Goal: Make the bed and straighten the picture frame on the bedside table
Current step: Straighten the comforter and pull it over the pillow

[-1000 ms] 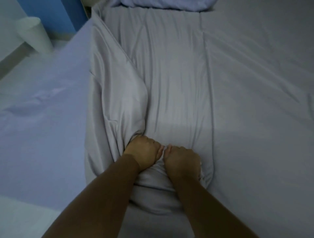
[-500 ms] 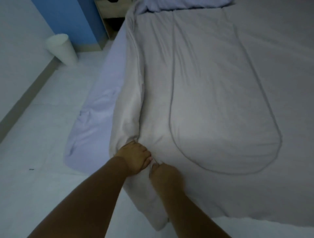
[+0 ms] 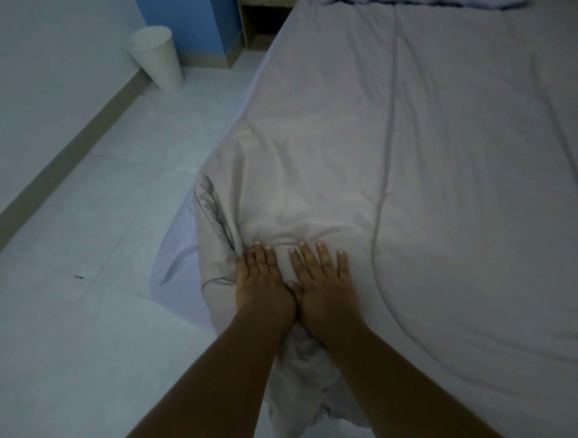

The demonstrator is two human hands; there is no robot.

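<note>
A grey duvet (image 3: 438,156) covers the bed and bunches in folds at its near left corner. My left hand (image 3: 261,281) and my right hand (image 3: 322,281) lie flat, palms down, side by side on that bunched corner, fingers spread and holding nothing. A lilac bedsheet (image 3: 176,259) shows under the duvet at the left edge. A pillow edge (image 3: 422,3) peeks in at the top. The wooden bedside table (image 3: 262,28) is partly in view at the top; the picture frame is out of sight.
A white conical waste bin (image 3: 158,56) stands on the pale tiled floor (image 3: 93,281) by the grey wall and blue panel (image 3: 187,25). A small dark speck (image 3: 78,276) lies on the floor.
Both hands let go of the duvet corner they were gripping and now rest flat on it. The view has shifted so more floor and the bed's left edge show.
</note>
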